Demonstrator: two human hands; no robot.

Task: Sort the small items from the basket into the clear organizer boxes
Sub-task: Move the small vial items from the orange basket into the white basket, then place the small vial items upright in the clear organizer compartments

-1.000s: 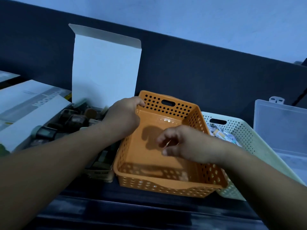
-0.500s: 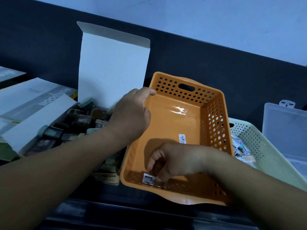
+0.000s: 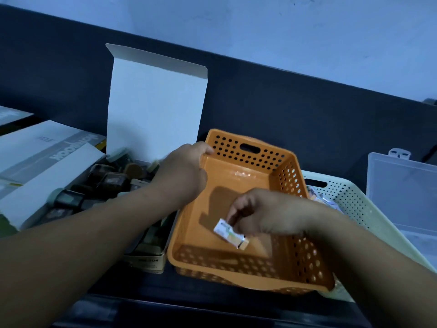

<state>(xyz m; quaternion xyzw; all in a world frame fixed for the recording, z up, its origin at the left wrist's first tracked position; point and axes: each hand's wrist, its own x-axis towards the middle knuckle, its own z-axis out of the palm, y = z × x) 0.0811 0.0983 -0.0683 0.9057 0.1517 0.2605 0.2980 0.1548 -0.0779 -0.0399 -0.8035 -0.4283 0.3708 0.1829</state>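
An open white cardboard box (image 3: 156,102) stood at the left, its lid flap upright, packed with small dark gadgets (image 3: 111,182). Just left of it lay a white printed carton (image 3: 47,150). A dark blue panel (image 3: 307,114) ran behind the dark tabletop (image 3: 212,311).

Print on packet (image 3: 230,233) illegible; clear organizer box (image 3: 402,192) partly off-frame rt.

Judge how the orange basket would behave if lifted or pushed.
Probably light: the left hand alone grips the orange basket by its rim corner. Likely stiff, as the perforated walls keep shape. Floor looks bare under the right hand pinching a small packet; pushes may slide it.
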